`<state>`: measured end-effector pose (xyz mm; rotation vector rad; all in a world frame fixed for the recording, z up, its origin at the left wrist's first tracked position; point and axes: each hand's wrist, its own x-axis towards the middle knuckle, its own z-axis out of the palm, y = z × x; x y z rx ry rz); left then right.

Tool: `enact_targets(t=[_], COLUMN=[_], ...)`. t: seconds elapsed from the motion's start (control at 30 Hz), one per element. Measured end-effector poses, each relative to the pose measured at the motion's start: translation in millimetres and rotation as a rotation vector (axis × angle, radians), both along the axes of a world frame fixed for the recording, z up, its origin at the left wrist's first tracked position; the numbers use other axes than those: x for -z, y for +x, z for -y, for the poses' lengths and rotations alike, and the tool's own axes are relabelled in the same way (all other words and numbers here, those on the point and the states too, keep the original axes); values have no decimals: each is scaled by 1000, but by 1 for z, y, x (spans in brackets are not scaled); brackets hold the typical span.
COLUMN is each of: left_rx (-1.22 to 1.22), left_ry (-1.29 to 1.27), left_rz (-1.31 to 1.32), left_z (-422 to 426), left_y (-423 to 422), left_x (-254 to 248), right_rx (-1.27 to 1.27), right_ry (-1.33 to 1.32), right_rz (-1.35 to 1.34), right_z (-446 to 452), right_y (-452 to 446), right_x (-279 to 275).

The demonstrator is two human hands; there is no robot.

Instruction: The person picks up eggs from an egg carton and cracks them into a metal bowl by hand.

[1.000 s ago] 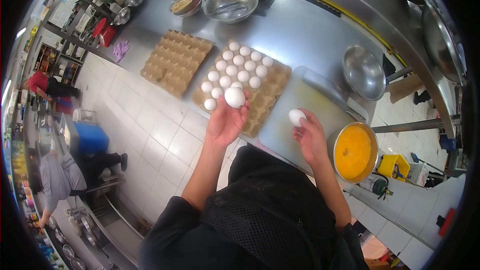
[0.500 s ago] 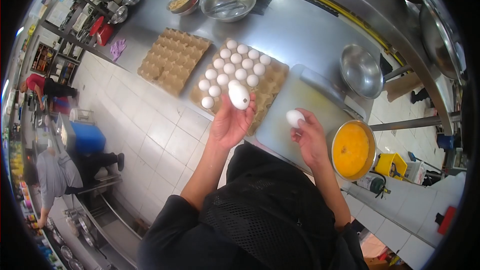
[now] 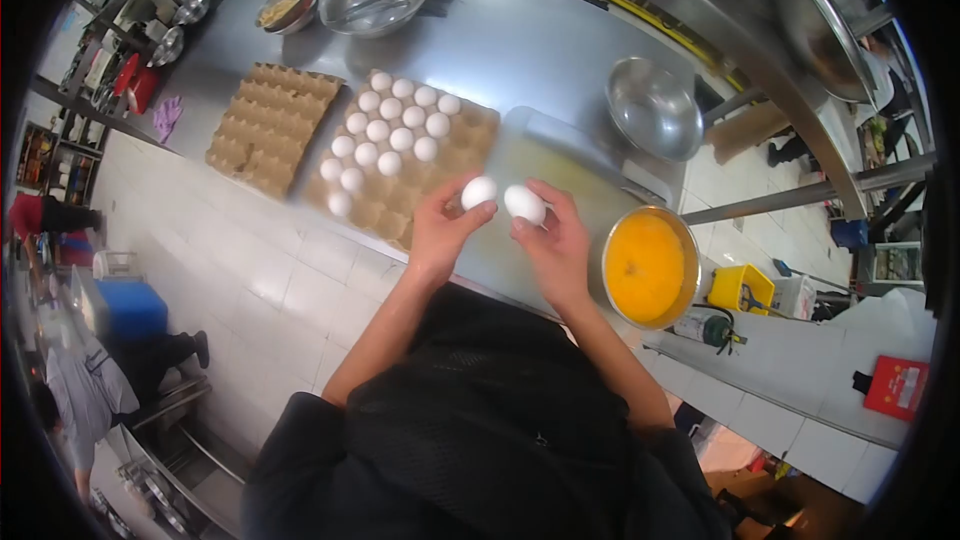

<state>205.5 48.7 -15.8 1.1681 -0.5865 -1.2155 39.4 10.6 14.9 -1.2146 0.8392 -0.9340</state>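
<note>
My left hand point(image 3: 447, 232) is closed around a white egg point(image 3: 479, 192), pinched between thumb and fingers. Facing it, my right hand point(image 3: 556, 248) grips another white egg point(image 3: 524, 205). The two eggs are close together, with a narrow gap between them, above a pale cutting board point(image 3: 540, 155). Just left of the board lies a cardboard egg tray point(image 3: 455, 145), where several white eggs fill the far and left cups. On the right, beside my right forearm, stands a metal bowl point(image 3: 697, 280) of beaten yellow-orange egg point(image 3: 645, 268).
An egg tray without eggs point(image 3: 270, 125) lies farther left. A steel bowl point(image 3: 655, 110) sits beyond the board; another point(image 3: 376, 2) with utensils stands at the back beside a food bowl point(image 3: 285, 8). A shelf post point(image 3: 815, 190) rises at right. One person point(image 3: 90, 380) is at far left.
My hands have come together, bringing the two eggs close over the cutting board. The left hand moved off the egg tray. The camera view has shifted, so the table appears farther left.
</note>
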Motion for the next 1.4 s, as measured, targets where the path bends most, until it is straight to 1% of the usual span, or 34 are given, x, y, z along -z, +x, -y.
enact_targets(t=[0.03,0.07,0.1,0.17,0.2,0.27,0.3,0.37,0.4,0.47,0.5,0.53,0.6,0.63,0.7,0.73,0.77,0.8,0.9,0.97,1.03,1.1,1.13,1.2,1.23,1.27,1.3,1.37,1.4], left_rx=[32,80,84,145,146,154,153,125,125,208,203,195,197,202,225,212,201,221,304,318,351,470,484,557,570,576,586,619,596], left_ry=[-47,-21,-21,-74,-72,-57,-57,-192,-195,-137,-137,-95,-49,-55,-66,-62,-58,-61,-31,21,47,73,75,-67,-71,-138,-207,-217,-228], left_rz=[36,52,39,90,83,227,227,394,396,282,284,248,208,208,209,191,171,167,160,118,154,359,365,943,952,1011,1069,1075,1152], left_z=[2,2,3,6,8,11,13,16,17,18,19,19,16,18,20,22,24,27,42,51,57,62,63,64,63,57,51,43,41], left_y=[-3,-5,-9,-15,-18,-23,-24,-26,-25,-24,-23,-25,-27,-27,-27,-28,-29,-29,-30,-34,-38,-38,-37,-34,-37,-40,-42,-48,-51], left_x=[-4,-9,-7,-3,-5,-12,-9,-3,-3,-4,-5,-8,-13,-16,-21,-23,-23,-23,-23,-32,-37,-30,-19,17,33,49,51,55,56], right_rx=[43,84,86,208,207,393,392,167,168,135,116,114,112,119,33,49,12,-24,-9,51,106,120,131,188,198,261,326,345,346], right_ry=[-120,-240,-240,-651,-649,-1145,-1145,-1064,-1066,-854,-748,-744,30,26,509,502,511,521,541,560,578,544,545,464,462,465,469,459,447], right_rz=[-11,-21,-34,-145,-152,-160,-160,-443,-442,-400,-378,-379,162,163,490,495,488,479,487,466,452,390,399,406,418,407,398,399,381], right_z=[0,1,1,1,2,4,5,10,11,13,15,16,22,28,36,38,38,38,35,33,32,28,26,21,18,15,11,6,2], right_y=[1,0,-3,-8,-11,-18,-17,-16,-16,-14,-12,-12,-17,-23,-39,-46,-54,-61,-78,-85,-92,-106,-113,-125,-129,-132,-135,-147,-151], right_x=[-1,-2,-5,-17,-22,-28,-27,-19,-15,-5,-5,-8,-18,-19,-19,-18,-15,-12,-7,-10,-12,-11,-11,-12,-14,-17,-18,-14,-13])
